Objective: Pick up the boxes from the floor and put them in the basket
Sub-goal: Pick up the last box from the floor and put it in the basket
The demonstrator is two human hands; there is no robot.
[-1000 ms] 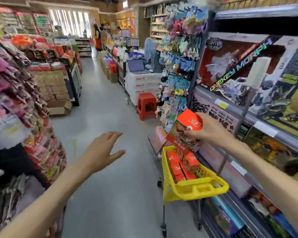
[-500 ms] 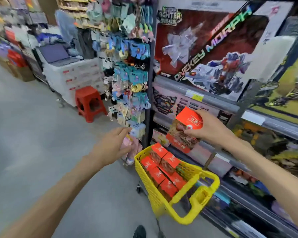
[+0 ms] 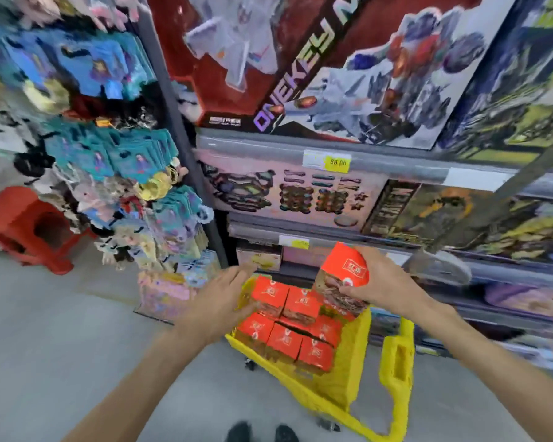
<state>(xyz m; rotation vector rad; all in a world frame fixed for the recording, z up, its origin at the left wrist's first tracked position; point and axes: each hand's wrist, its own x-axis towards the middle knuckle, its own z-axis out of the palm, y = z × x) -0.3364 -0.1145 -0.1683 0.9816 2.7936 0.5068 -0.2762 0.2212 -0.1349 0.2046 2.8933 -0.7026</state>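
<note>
Fingers of our right hand point(image 3: 385, 287) are curled round the orange box point(image 3: 344, 275), thumb across its near face, so the box is held firmly and hangs tilted, its orange top leaning toward twelve o'clock and its long axis running down toward the basket. From that grip the yellow basket point(image 3: 342, 382) lies directly below, at about six o'clock, with the far right corner looking like the only gap among the packed boxes point(image 3: 284, 327) already standing in rows. Our left hand point(image 3: 219, 303) holds nothing: its fingers are straight and slightly spread, resting at the basket's nine o'clock edge against the nearest box. We judge the right hand does the placing, a short drop straight down, while the left steadies the rows. The toy shelves point(image 3: 358, 154) stand behind at twelve o'clock.
</note>
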